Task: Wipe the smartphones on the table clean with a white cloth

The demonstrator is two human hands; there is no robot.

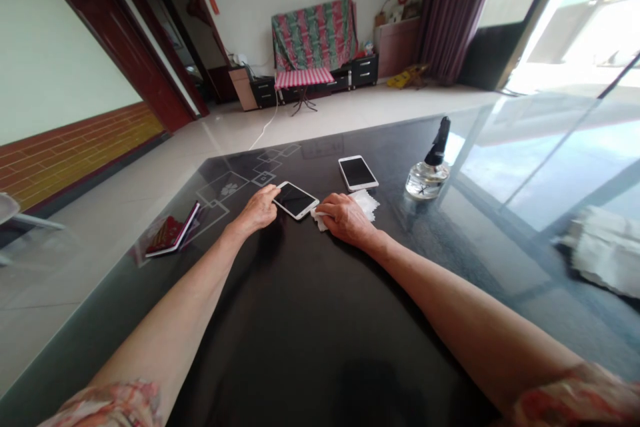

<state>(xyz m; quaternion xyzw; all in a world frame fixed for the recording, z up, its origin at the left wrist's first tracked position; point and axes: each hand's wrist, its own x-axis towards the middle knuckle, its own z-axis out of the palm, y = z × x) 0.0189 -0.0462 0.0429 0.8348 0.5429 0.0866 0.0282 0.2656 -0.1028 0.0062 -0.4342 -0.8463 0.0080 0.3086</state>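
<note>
Gap between tissue [367,203] and spray bottle [431,172]; bottle obstructs rightward.

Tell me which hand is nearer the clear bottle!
Right. The right hand holds white tissue, left of the clear bottle; the left hand is farther left, touching a phone.

L slv [117,402]: red/cream ptn | R slv [575,400]: sim., blurred | hands [261,208] [349,219]: bare

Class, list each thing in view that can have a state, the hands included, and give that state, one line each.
Left hand, gripping the nearer phone by its edge
Right hand, closed on white tissue
Nearer phone, face up, screen dark
Farther phone, face up, screen dark
White tissue, crumpled
Bottle, upright
Red booklet, open or closed: unclear
Purple curtain, gathered
Black drawers, shut
</note>
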